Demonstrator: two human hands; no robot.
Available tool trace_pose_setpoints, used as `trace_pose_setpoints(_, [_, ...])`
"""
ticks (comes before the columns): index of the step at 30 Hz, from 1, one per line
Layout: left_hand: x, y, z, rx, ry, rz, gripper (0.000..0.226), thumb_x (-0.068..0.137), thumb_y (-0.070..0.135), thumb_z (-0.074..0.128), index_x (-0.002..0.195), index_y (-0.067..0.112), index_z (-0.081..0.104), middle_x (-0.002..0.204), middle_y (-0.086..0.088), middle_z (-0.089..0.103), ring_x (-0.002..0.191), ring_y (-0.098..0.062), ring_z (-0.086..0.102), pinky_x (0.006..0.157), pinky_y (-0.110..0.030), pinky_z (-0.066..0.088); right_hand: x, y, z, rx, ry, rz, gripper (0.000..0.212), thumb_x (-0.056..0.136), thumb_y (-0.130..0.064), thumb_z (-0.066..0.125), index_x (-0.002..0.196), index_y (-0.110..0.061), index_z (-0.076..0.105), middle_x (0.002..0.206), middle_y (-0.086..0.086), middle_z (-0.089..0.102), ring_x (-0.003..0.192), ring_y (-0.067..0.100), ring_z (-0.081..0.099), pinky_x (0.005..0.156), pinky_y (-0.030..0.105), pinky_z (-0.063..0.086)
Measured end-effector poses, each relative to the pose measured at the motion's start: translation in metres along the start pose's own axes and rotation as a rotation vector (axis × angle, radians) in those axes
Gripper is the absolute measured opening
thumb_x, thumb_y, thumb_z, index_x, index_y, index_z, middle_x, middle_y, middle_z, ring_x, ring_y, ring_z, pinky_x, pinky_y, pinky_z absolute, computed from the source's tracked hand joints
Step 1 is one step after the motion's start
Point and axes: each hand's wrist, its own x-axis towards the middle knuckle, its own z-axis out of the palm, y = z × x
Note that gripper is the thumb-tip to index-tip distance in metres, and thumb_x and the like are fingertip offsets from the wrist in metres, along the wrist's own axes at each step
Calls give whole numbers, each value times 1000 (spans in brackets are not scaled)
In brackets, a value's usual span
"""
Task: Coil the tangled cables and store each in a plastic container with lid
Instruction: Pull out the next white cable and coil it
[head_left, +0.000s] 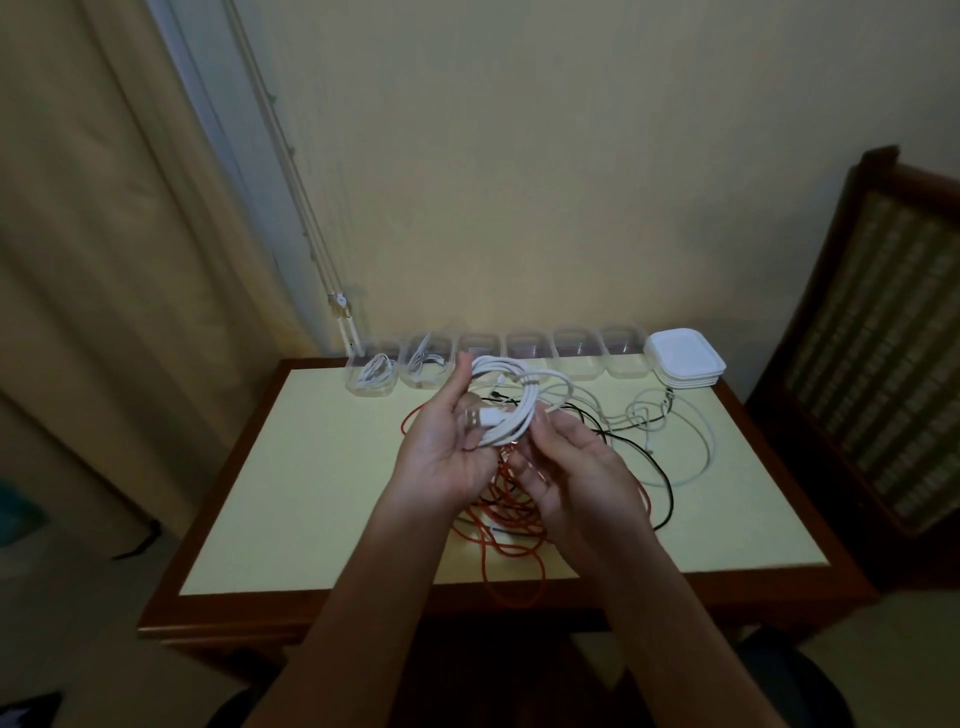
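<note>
My left hand (448, 447) holds a coiled white USB cable (511, 402) above the table, fingers curled around the loops, its plug lying across the palm. My right hand (566, 462) pinches the cable's loose end at the coil's right side. Below the hands lies a tangle of red cable (501, 540), black cable (667, 493) and another white cable (696, 457). A row of clear plastic containers (576, 353) stands along the table's far edge; the two leftmost ones (371, 374) each hold a coiled white cable.
A stack of white lids (685, 364) sits at the back right of the pale-topped table (311, 493). A wooden chair (872, 338) stands to the right, a curtain (104, 260) to the left. Red cable hangs over the table's front edge.
</note>
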Motion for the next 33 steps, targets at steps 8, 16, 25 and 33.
trace_pose_setpoints(8, [9,-10,-16,186,124,53,51,80,46,76,118,13,64,59,-2,30,51,-20,33,45,-27,42,-4,6,11,-10,-129,131,35,104,-26,47,127,-3,60,87,6,63,60,10,45,54,27,30])
trace_pose_setpoints(16, [13,6,-17,715,-55,13,12,100,21,59,92,12,57,52,6,28,38,-6,24,37,-19,22,4,-19,-10,-394,23,212,13,101,-14,55,100,-5,64,64,-1,44,47,11,28,43,22,33])
trace_pose_setpoints(25, [17,1,-14,373,-57,-69,37,102,35,50,115,3,64,52,8,19,33,-3,18,30,-15,15,4,-16,-16,-806,-11,-134,9,101,-16,60,101,-10,68,75,5,70,52,11,50,51,26,46])
trace_pose_setpoints(33, [27,16,-26,281,51,128,29,99,33,57,106,6,66,56,7,17,34,-1,18,29,-15,17,0,-28,-26,-1374,15,-377,18,99,-19,63,90,-29,74,69,-14,73,50,2,57,54,17,43])
